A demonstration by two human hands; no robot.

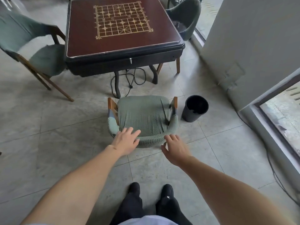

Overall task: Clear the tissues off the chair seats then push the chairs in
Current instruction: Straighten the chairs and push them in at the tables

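The near chair stands on the tiled floor, just near of the table and apart from it, not pushed in. Its green knitted seat cover is bare of tissues. The curved backrest lies at the near side, so the seat faces away toward the table; its depth runs near to far. No legible writing appears on it.

The left hand reaches forward with the arm nearly straight, palm down, fingers spread wide, fingertips over the left end of the backrest; actual contact cannot be confirmed. It holds nothing. The right hand is likewise extended, palm down, fingers loosely splayed, empty, hovering at the right end of the backrest, apparently just short of it.

A black waste bin stands just right of the chair, close to its right armrest. A second green chair sits at the table's left side, angled outward. A third chair is at the far right corner. The tabletop carries a gold-lined Chinese chess grid; any characters along its middle band are too small to read. A black cable lies coiled on the floor beneath the table. The person's dark shoes stand at the near edge.
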